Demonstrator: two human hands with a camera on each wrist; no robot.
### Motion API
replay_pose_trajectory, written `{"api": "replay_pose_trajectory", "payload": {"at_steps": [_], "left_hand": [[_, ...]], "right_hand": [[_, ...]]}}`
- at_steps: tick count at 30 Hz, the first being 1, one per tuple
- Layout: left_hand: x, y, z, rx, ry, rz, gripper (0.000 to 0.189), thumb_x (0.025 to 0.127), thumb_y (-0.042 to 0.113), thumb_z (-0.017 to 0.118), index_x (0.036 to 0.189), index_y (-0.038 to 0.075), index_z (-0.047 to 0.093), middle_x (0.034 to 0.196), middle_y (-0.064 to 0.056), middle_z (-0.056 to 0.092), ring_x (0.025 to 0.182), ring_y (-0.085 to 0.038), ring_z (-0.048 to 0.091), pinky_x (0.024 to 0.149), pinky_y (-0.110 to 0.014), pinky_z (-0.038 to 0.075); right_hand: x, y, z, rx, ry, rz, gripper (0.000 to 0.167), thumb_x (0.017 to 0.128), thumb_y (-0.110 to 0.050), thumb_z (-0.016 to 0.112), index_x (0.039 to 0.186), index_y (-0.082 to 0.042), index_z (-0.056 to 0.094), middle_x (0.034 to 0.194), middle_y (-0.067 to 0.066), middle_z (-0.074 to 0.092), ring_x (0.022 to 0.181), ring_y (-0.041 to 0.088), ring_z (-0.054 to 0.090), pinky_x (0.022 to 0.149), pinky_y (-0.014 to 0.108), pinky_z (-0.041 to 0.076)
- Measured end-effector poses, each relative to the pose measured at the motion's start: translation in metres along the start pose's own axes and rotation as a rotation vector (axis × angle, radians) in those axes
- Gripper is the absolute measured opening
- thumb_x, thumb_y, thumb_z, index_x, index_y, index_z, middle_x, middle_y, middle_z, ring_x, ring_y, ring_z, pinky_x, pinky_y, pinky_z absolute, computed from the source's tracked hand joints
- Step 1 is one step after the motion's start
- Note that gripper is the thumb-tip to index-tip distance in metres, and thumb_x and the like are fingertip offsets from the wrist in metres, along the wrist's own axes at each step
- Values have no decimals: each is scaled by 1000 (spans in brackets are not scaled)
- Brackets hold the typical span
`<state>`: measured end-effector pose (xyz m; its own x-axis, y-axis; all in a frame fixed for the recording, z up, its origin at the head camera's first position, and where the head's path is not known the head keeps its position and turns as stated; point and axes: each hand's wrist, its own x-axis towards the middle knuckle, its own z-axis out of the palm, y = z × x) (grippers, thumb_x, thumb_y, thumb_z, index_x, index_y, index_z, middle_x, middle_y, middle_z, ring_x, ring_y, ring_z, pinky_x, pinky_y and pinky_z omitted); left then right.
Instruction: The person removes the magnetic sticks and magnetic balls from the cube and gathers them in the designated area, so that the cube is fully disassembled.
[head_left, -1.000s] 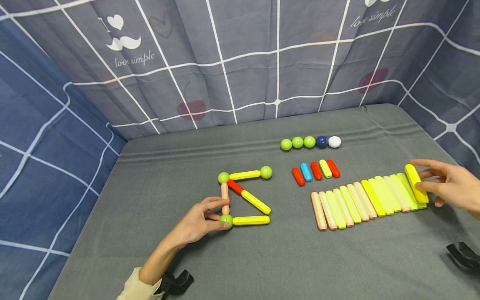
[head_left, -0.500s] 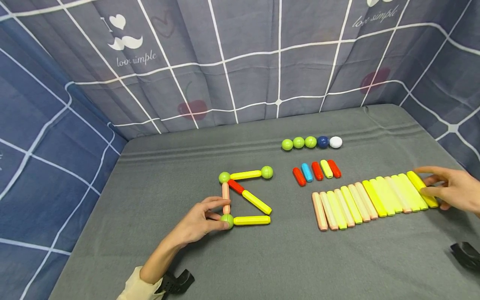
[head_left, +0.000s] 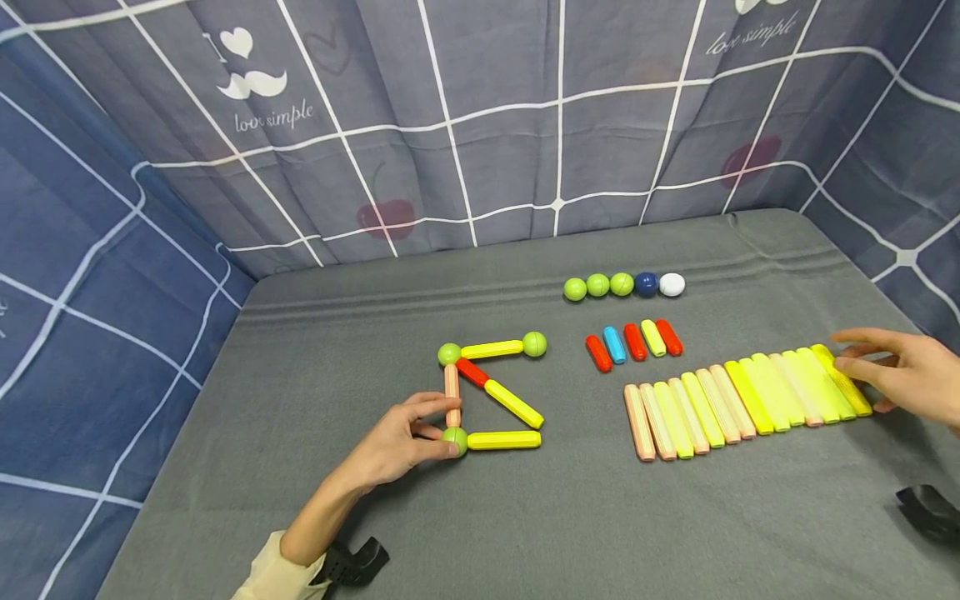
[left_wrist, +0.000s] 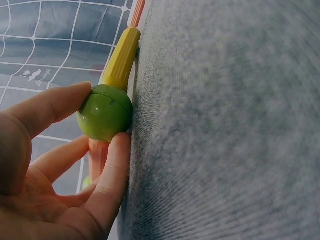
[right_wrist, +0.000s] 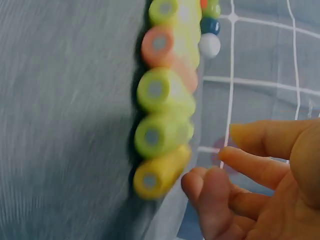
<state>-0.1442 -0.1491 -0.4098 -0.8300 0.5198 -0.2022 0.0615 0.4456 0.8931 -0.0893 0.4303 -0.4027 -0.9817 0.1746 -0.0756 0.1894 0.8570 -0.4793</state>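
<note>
My left hand pinches a green ball between thumb and finger at the near left corner of a shape lying on the cloth. A pink stick runs from that ball to another green ball; a yellow stick points right from the held ball. At the far right, my right hand holds nothing, its fingers spread apart. Just beside its thumb lies a yellow magnetic stick, the last in a slanting row of yellow, lime and pink sticks.
Short red, blue and yellow rods lie behind the row. Farther back sits a line of green, blue and white balls. From the upper green ball, a red rod with a yellow stick slants inward. Checked curtains border the grey cloth.
My right hand has lowered a yellow stick to the right end of the row, nudged it against its neighbour and let go. The left hand has stayed on the green ball.
</note>
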Motion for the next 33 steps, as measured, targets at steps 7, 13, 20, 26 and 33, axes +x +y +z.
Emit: {"api": "replay_pose_trajectory", "payload": {"at_steps": [7,13,20,26,33], "left_hand": [[-1,-1,0,14,8,6,60,81,15,82,135,5,60,140,-11,47,97,-25,62,75,-32,55],[-1,-1,0,20,17,-6,60,81,16,82,135,6,60,140,-10,48,97,-24,61,76,-33,55],[0,1,0,6,11,-17,60,82,16,82,136,6,59,140,-11,47,98,-24,62,77,-34,55],[0,1,0,-7,2,-15,60,82,16,81,137,5,58,141,-11,47,98,-24,63,77,-34,55],[1,1,0,-3,2,-15,59,82,16,81,136,6,59,140,-11,47,98,-25,62,79,-34,55]], "right_hand": [[-8,-54,8,164,-42,-118,43,100,-16,59,133,10,48,91,22,63,60,12,52,45,31,46],[-13,-116,32,284,-110,-337,33,95,-7,65,127,1,60,107,16,65,72,12,60,48,30,49],[-14,-187,70,375,-277,-522,28,94,-8,66,122,-6,65,111,10,66,82,13,67,75,28,52],[-9,-231,108,466,-430,-542,32,95,-9,64,127,-6,62,111,12,63,76,21,63,49,33,53],[1,-260,140,444,-439,-506,38,93,-12,68,131,-8,61,105,6,65,76,17,62,44,34,51]]}}
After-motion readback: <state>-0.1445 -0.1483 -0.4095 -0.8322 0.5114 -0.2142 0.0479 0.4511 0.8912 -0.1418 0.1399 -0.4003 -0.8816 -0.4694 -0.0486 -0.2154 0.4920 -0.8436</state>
